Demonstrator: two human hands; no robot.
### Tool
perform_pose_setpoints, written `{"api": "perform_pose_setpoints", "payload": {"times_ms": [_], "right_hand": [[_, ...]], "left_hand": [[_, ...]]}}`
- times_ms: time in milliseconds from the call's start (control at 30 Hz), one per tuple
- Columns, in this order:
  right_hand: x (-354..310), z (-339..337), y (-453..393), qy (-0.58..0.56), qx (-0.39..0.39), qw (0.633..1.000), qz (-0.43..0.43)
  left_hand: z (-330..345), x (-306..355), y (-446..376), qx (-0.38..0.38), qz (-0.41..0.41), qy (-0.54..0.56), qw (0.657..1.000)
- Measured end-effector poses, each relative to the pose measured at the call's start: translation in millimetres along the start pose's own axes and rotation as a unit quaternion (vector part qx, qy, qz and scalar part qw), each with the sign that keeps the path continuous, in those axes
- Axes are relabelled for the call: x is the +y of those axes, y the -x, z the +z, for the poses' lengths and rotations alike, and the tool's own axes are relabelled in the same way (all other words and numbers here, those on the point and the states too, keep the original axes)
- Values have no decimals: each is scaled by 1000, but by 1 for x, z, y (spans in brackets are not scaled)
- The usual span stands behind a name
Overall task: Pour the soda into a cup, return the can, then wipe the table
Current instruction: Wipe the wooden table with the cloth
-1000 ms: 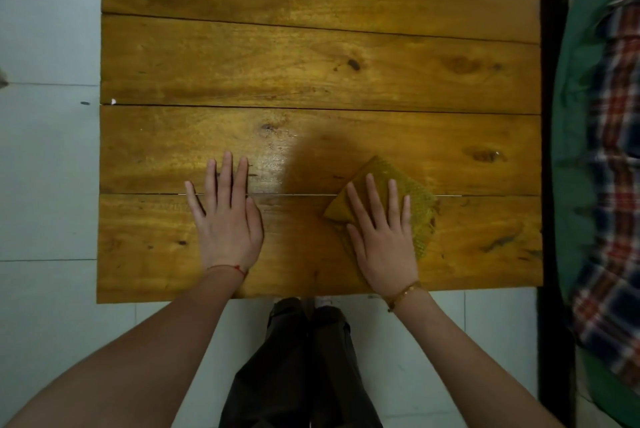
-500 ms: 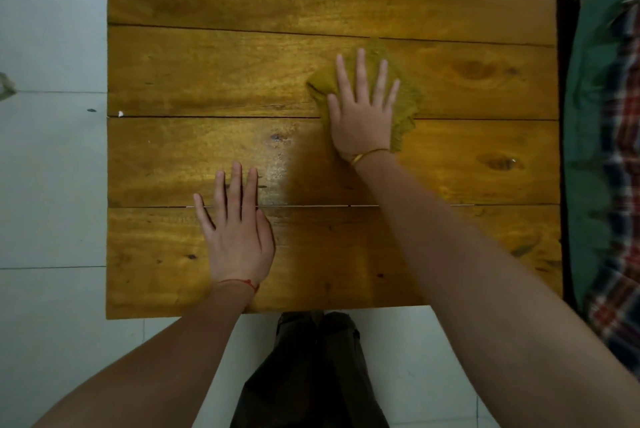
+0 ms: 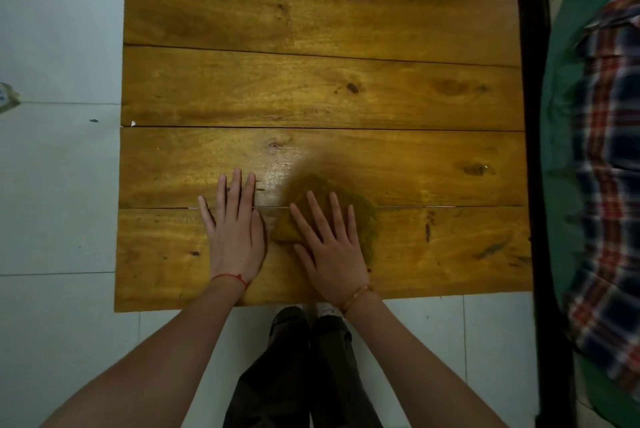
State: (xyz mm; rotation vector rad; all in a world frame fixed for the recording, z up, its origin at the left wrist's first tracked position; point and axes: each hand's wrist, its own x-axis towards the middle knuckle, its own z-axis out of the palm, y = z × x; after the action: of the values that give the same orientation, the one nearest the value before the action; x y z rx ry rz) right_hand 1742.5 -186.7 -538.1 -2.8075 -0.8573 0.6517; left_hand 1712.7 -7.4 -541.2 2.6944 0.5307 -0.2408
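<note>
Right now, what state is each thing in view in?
left hand: flat on the table, fingers straight
right hand: pressing flat on the cloth
yellow cloth: bunched under the right hand, blurred
wooden table: glossy patch beside the cloth

A home interior is indicated, most likely a bedroom or living room. A varnished plank bench (image 3: 322, 88) is seen standing on pale floor tiles (image 3: 59, 192), and a dark bed frame (image 3: 533, 115) runs just beside its right edge. The bed is covered by a green sheet (image 3: 557, 136), on which a plaid blanket (image 3: 609, 164) is laid.
</note>
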Motion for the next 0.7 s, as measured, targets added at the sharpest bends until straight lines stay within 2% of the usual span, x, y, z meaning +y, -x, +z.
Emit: {"api": "perform_pose_setpoints", "payload": {"times_ms": [133, 200, 233, 300, 367, 433, 500, 567, 700], "right_hand": [[6, 0, 29, -26, -31, 999, -34], [9, -3, 35, -85, -23, 995, -34], [10, -5, 41, -133, -4, 991, -14], [9, -12, 56, -208, 90, 971, 70], [9, -19, 69, -278, 163, 923, 208], [10, -26, 77, -366, 162, 842, 361], [16, -23, 77, -428, 131, 759, 473], [19, -17, 75, -460, 84, 712, 524], [15, -13, 73, -520, 18, 648, 555]], "left_hand": [[-18, 7, 10, 15, 4, 35, 999], [-22, 16, 22, 41, -7, 57, 998], [-22, 22, 29, 41, -23, 68, 997], [-21, 34, 42, 4, -75, 102, 992], [-16, 43, 49, -34, -117, 127, 984], [-14, 52, 52, -49, -138, 146, 978], [-14, 61, 52, -62, -164, 163, 971], [-17, 66, 49, -74, -197, 173, 962], [-17, 64, 42, -108, -264, 217, 934]]}}
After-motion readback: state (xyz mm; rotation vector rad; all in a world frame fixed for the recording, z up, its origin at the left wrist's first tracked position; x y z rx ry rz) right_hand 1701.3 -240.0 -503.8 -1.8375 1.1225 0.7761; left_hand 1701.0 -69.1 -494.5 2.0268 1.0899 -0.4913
